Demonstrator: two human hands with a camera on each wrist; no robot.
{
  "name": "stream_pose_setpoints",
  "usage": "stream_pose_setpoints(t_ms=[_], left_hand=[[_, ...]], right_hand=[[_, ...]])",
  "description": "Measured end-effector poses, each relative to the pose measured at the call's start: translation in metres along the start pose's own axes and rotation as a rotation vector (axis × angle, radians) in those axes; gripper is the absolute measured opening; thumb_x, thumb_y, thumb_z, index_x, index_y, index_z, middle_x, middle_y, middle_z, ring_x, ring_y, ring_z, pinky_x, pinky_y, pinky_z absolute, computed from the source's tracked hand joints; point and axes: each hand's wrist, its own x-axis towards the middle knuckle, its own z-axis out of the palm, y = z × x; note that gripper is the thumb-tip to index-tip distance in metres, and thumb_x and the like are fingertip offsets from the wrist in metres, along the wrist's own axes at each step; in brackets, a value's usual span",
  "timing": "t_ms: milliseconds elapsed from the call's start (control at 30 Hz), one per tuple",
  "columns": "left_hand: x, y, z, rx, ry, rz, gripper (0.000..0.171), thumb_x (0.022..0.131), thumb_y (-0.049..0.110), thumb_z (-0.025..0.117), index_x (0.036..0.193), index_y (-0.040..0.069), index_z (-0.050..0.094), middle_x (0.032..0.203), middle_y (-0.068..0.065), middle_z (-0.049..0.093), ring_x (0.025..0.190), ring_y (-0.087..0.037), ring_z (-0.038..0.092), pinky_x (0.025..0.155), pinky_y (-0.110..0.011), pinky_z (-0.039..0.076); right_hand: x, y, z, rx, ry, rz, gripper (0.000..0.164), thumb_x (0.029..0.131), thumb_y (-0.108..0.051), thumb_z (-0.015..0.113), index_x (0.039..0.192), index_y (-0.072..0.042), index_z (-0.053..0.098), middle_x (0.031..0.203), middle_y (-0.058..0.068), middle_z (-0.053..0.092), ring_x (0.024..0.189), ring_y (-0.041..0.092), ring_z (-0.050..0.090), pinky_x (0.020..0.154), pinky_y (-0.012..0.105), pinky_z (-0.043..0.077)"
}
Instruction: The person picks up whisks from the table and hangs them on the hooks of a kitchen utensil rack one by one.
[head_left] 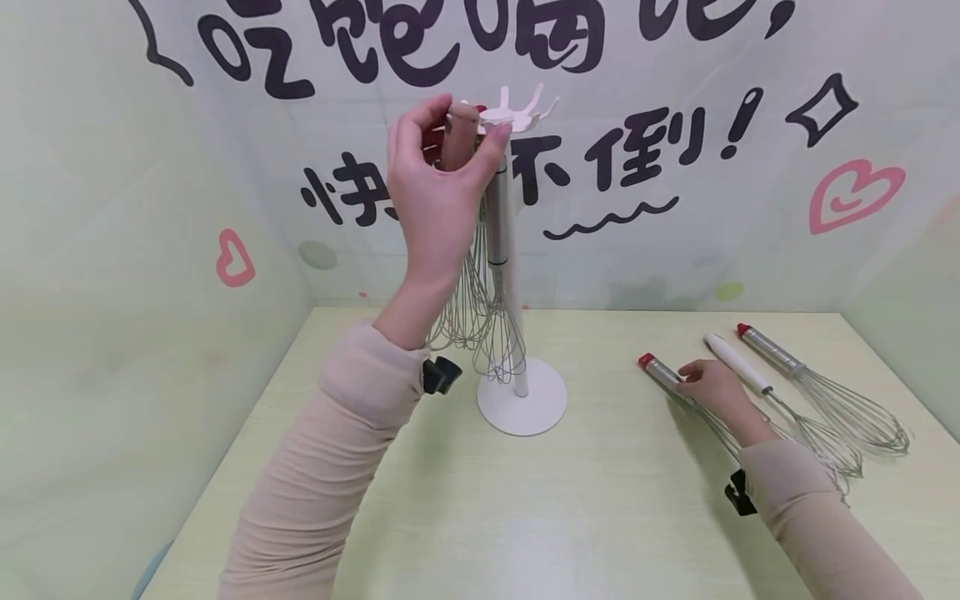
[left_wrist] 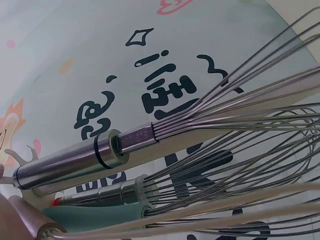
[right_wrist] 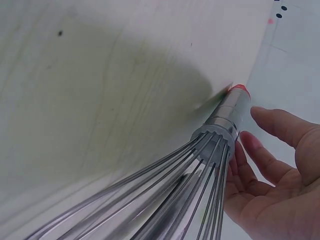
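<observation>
My left hand (head_left: 438, 179) is raised at the top of a white stand (head_left: 517, 117) and grips the brown handle of a whisk (head_left: 459, 137). In the left wrist view that whisk (left_wrist: 40, 220) has pale wires. Beside it hang a steel-handled whisk (left_wrist: 70, 160), a teal-handled whisk (left_wrist: 95, 219) and a red-tipped steel whisk (left_wrist: 100, 195). On the right, my right hand (head_left: 716, 396) is around a red-tipped steel whisk (head_left: 663, 373) on the table. The right wrist view shows the thumb apart from this whisk's handle (right_wrist: 230, 110), with fingers beside and behind its collar.
A white-handled whisk (head_left: 738, 362) and another red-tipped steel whisk (head_left: 776, 350) lie to the right of my right hand. The stand's round base (head_left: 543, 408) rests mid-table (head_left: 525, 508). Behind stands a printed backdrop (head_left: 645, 267), with side panels left and right.
</observation>
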Motion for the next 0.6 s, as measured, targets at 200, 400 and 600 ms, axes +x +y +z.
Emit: stream_pose_setpoints(t_ms=[200, 400, 600], left_hand=[[-0.001, 0.0003, 0.0032, -0.017, 0.04, -0.009, 0.057, 0.076, 0.02, 0.08, 0.123, 0.002, 0.054, 0.114, -0.005, 0.054, 0.097, -0.009, 0.051, 0.084, -0.015, 0.047], [-0.002, -0.0011, 0.0055, -0.06, 0.08, 0.0, 0.053, 0.075, 0.016, 0.08, 0.119, 0.001, 0.056, 0.108, -0.005, 0.056, 0.092, -0.009, 0.052, 0.081, -0.016, 0.048], [-0.0022, -0.003, 0.0073, -0.057, 0.098, 0.014, 0.05, 0.074, 0.016, 0.081, 0.117, 0.001, 0.059, 0.108, -0.006, 0.057, 0.093, -0.01, 0.055, 0.081, -0.017, 0.051]], right_hand=[[0.0007, 0.0027, 0.002, -0.007, 0.009, -0.014, 0.039, 0.087, -0.008, 0.061, 0.115, 0.018, 0.054, 0.106, 0.035, 0.06, 0.092, 0.04, 0.06, 0.078, 0.044, 0.053], [0.0028, 0.0047, 0.0016, -0.007, -0.011, -0.002, 0.04, 0.086, -0.008, 0.062, 0.115, 0.018, 0.054, 0.107, 0.035, 0.061, 0.091, 0.04, 0.061, 0.079, 0.044, 0.053], [0.0032, 0.0082, 0.0007, -0.015, -0.034, 0.023, 0.044, 0.079, -0.007, 0.064, 0.114, 0.017, 0.053, 0.105, 0.034, 0.061, 0.088, 0.037, 0.061, 0.073, 0.039, 0.053]])
